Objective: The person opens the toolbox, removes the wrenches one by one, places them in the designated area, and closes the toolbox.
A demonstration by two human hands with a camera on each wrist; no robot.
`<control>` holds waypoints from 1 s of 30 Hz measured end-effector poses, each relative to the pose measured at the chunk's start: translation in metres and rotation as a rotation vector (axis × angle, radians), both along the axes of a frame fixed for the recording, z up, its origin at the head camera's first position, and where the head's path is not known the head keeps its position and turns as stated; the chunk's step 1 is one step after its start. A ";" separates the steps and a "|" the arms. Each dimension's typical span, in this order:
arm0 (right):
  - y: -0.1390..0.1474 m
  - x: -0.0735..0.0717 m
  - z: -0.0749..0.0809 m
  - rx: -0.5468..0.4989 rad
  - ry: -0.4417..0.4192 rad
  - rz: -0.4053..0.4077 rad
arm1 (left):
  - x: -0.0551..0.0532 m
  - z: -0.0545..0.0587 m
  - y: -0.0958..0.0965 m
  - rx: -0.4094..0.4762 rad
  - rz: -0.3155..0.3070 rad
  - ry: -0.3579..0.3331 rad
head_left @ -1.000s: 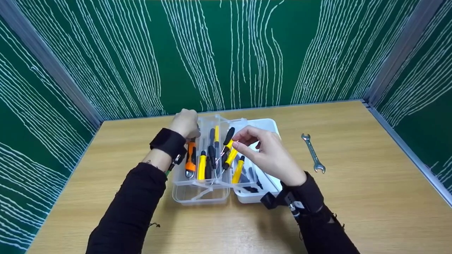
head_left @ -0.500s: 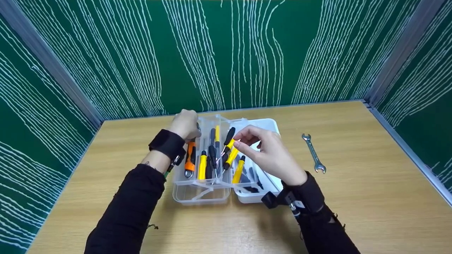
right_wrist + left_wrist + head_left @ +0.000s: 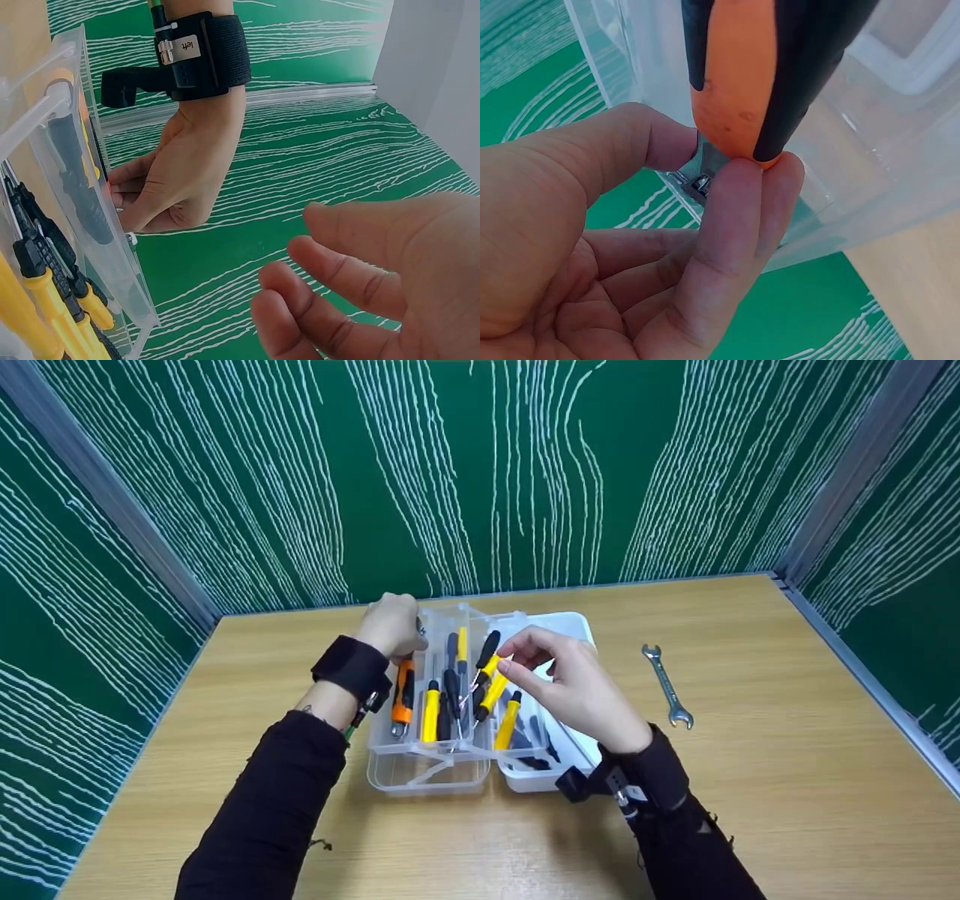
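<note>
At the left tray of the toolbox, my left hand [image 3: 391,624] pinches the far end of an orange-and-black tool [image 3: 403,694]. The left wrist view shows thumb and fingertips around a grey part at the end of its orange handle [image 3: 739,90]; the tool's exact kind is unclear. Its near end has a rounded metal piece. My right hand [image 3: 574,679] hovers over the toolbox's right side with loosely bent fingers, nothing between them in the right wrist view. Yellow-and-black screwdrivers [image 3: 491,695] lie close to its fingertips in the head view.
The toolbox stands unfolded, with clear trays [image 3: 427,748] at left and a white base [image 3: 574,624] at right. Several yellow and black screwdrivers fill the trays. A double open-end wrench [image 3: 666,687] lies on the wooden table [image 3: 780,780]. Green walls border the table's back and sides.
The orange-and-black tool has shifted slightly left and its metal end has turned a little. My left wrist has moved slightly left with it. My right hand stays nearly still.
</note>
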State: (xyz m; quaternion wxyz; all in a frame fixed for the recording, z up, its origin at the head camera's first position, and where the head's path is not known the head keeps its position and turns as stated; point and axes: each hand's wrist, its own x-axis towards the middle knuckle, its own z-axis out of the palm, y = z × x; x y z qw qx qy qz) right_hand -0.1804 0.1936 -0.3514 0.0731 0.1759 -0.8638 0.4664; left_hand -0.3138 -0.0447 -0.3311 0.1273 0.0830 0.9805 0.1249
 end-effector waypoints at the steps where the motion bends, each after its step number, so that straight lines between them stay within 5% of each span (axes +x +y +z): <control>1: 0.000 0.000 0.000 0.001 -0.001 0.000 | 0.000 0.000 -0.001 0.011 0.004 0.000; 19: -0.002 -0.002 -0.003 0.004 -0.011 -0.007 | 0.005 -0.004 -0.010 0.055 0.010 0.199; 30: -0.002 -0.002 -0.002 0.002 -0.018 0.001 | 0.008 -0.003 -0.014 0.097 0.030 0.197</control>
